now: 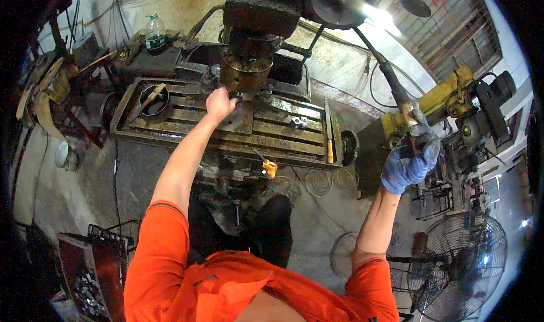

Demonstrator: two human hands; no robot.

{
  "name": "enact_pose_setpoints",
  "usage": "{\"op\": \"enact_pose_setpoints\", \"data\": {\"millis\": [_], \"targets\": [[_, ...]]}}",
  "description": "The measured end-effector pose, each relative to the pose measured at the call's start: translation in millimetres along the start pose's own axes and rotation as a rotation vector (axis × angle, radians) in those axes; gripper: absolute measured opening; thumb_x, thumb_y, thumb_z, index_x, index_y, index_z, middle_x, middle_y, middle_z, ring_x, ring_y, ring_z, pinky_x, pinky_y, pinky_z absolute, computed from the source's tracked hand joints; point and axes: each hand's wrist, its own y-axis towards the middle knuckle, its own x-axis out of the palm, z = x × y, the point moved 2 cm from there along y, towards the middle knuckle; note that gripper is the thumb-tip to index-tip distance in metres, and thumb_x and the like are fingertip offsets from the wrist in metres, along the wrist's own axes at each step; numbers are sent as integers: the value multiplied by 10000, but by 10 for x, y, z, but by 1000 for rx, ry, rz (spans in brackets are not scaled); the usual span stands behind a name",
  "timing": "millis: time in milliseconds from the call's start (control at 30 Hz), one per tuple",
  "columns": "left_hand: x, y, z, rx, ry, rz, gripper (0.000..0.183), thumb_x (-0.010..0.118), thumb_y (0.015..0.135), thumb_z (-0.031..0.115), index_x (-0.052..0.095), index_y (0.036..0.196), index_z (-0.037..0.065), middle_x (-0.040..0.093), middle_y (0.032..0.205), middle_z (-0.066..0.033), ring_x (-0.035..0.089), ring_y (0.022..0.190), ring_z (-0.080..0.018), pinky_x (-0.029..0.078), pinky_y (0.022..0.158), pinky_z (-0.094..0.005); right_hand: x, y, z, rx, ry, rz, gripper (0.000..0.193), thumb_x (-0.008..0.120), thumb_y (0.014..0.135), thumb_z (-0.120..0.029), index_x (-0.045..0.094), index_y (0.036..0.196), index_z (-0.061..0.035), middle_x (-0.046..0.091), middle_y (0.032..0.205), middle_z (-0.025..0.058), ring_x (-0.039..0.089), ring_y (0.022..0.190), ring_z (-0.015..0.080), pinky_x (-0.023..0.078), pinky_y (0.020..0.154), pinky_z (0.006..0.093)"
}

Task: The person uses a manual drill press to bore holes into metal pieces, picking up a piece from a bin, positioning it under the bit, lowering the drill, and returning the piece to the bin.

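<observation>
My bare left hand [220, 104] is closed in a fist over the slotted machine table [294, 138], just below and left of the dark spindle head [245, 67]. What its fingers grip is hidden. A flat metal plate [241, 121] lies under that hand on the table. On the right, my right hand [412, 160] wears a blue-grey glove, raised and wrapped round the end of a long lever [391, 75]. The lever slants down from the machine's upper right side. A small shiny metal piece [298, 122] rests on the table between the two hands.
A black bowl with a brush [152, 100] sits at the table's left end. Along its right edge lies a yellow-handled file [330, 146]. A yellow switch [269, 168] hangs at the front. A large fan [458, 265] stands at lower right, and a metal bin [85, 274] at lower left.
</observation>
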Motion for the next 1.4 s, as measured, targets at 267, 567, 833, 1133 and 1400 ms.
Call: {"op": "enact_pose_setpoints", "data": {"millis": [267, 567, 833, 1133, 1400], "targets": [[-181, -65, -193, 101, -418, -91, 418, 631, 734, 153, 531, 1106, -10, 635, 793, -163, 616, 626, -240, 482, 548, -358, -83, -61, 67, 81, 183, 6, 403, 409, 888, -317, 575, 789, 36, 616, 947, 170, 560, 933, 285, 371, 904, 410], [-1253, -993, -784, 80, -619, -250, 391, 599, 783, 70, 509, 1157, -4, 626, 712, -79, 553, 520, -101, 449, 442, -243, 46, -173, 94, 35, 149, 54, 409, 398, 896, -308, 602, 851, 43, 625, 933, 157, 575, 880, 237, 400, 852, 367], [-2534, -2218, -1936, -164, -455, 26, 371, 599, 791, 89, 518, 1116, -72, 579, 651, -59, 507, 508, -87, 433, 479, -243, -313, -352, 298, -277, -598, -98, 262, 551, 820, -226, 605, 886, 22, 634, 904, 134, 600, 811, 235, 468, 741, 333], [-3738, -4214, -3170, -708, -200, 563, 307, 602, 778, 118, 576, 1032, -52, 619, 702, -101, 572, 563, -124, 458, 487, -256, -512, -349, 632, -812, -843, -17, 257, 685, 753, -170, 597, 908, 15, 641, 879, 135, 624, 765, 270, 514, 679, 332], [-3297, -4906, -3872, -947, -231, 257, 305, 623, 702, 109, 605, 974, -27, 607, 667, -80, 560, 551, -153, 454, 508, -330, -394, -511, 500, -839, -955, -38, 224, 652, 777, -167, 577, 862, 27, 630, 849, 130, 614, 780, 276, 505, 694, 356]]}}
